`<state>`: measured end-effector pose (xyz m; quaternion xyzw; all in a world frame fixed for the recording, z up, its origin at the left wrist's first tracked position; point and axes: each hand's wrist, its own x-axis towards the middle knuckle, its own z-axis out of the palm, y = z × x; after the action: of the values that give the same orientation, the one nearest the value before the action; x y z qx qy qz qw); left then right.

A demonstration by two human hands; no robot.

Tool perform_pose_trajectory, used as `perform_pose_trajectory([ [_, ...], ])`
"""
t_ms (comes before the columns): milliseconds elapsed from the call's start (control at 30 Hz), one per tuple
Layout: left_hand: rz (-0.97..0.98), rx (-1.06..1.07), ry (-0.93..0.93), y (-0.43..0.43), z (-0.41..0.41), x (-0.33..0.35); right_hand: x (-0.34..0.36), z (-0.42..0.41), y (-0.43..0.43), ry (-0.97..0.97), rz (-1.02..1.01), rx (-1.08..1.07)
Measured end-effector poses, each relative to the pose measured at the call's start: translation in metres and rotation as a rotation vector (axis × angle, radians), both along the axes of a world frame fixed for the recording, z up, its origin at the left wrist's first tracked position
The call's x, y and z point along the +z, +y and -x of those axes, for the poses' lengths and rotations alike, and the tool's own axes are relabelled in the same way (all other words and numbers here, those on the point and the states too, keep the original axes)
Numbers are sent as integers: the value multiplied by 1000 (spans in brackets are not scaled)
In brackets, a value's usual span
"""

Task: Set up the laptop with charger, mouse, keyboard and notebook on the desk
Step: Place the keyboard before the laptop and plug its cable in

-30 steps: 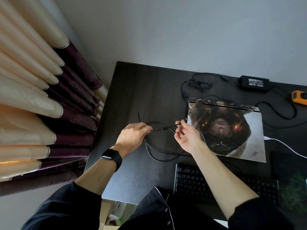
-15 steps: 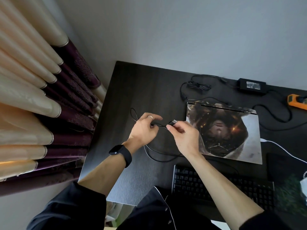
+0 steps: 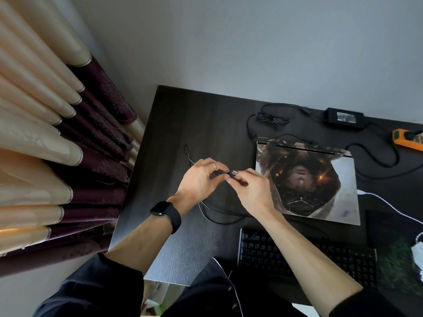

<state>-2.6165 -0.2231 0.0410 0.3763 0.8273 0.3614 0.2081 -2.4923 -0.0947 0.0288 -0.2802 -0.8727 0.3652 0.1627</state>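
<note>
A closed laptop [image 3: 306, 181] with a picture skin lies on the dark desk [image 3: 201, 120]. In front of it sits a black keyboard [image 3: 258, 252]. The keyboard's thin black cable [image 3: 215, 213] loops on the desk left of the laptop. My left hand [image 3: 201, 181] pinches the cable just behind its plug. My right hand [image 3: 249, 191] pinches the USB plug [image 3: 233, 173] at the cable's end, fingertips almost touching my left hand's. The charger brick [image 3: 344, 116] and its cords lie behind the laptop.
An orange power strip [image 3: 407, 139] lies at the far right. A white cable [image 3: 389, 204] runs right of the laptop beside a dark mouse pad [image 3: 389, 227]. Curtains [image 3: 57, 145] hang close along the desk's left edge. The wall stands behind the desk.
Both hands came together and slid up the cable; my right hand now holds the plug itself and my left hand grips right behind it. The slack loop shifted left.
</note>
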Motion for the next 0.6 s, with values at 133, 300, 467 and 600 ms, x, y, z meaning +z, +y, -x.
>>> perform_pose_trajectory([
  [133, 49, -14, 37, -5, 1, -4, 2, -3, -2, -74, 181, 22],
  [300, 90, -53, 33, -9, 1, -9, 4, -11, -6, -58, 382, -33],
  [467, 79, -85, 31, -9, -4, -14, 7, -15, -7, -26, 313, -33],
  [600, 151, -113, 111, -6, -9, -12, 7, -17, -9, -25, 310, -30],
])
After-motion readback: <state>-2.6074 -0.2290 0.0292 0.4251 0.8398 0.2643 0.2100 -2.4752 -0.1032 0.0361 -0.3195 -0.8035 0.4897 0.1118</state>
